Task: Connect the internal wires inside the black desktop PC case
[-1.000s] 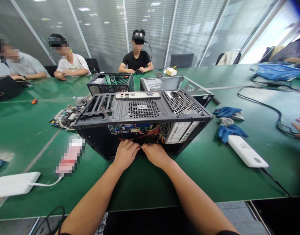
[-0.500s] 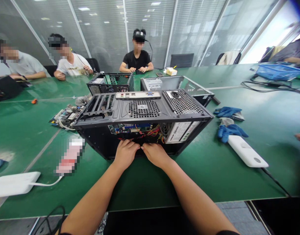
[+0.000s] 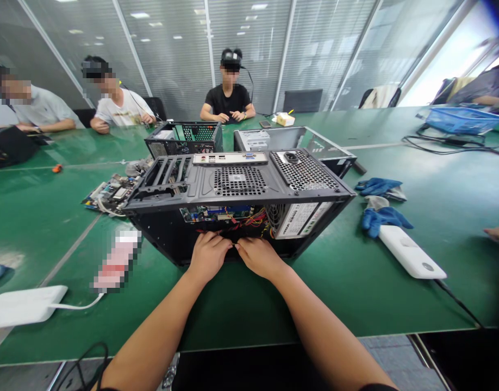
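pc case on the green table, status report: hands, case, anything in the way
Left hand and right hand side by side, fingers inside open black metal computer case. Red and yellow wire bundle just above fingers. What they grip is hidden.

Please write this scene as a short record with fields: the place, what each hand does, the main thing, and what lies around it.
Place: green table, people seated at the far side
Main thing: open black computer case on its side, wires showing inside
Left hand: at the case's open near edge, fingers reaching in; grip hidden
Right hand: beside the left, fingers also inside
Right of case: blue gloves, white device
Left of case: loose circuit board, white box
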Demonstrator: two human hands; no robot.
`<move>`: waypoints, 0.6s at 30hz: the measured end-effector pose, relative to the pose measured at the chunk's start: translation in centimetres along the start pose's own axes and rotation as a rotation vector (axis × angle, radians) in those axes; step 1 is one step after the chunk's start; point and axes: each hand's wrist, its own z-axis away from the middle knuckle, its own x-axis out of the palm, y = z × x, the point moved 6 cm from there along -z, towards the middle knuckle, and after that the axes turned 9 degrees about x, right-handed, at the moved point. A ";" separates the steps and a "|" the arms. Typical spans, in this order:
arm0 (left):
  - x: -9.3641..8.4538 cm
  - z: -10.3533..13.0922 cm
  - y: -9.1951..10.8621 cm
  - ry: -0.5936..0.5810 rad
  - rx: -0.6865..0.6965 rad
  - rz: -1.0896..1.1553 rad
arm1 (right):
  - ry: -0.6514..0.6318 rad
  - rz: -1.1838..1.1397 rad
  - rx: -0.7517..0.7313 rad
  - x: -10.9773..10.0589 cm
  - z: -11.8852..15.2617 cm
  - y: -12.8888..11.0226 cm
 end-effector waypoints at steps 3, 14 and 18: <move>0.0 0.0 0.0 -0.013 0.000 -0.005 | 0.015 0.020 0.006 0.0 -0.1 0.1; 0.0 -0.2 0.1 -0.023 0.016 -0.019 | -0.013 0.020 0.020 -0.2 -0.1 0.1; -0.1 -0.1 0.0 0.008 0.002 -0.011 | -0.013 0.006 0.018 -0.2 -0.1 0.0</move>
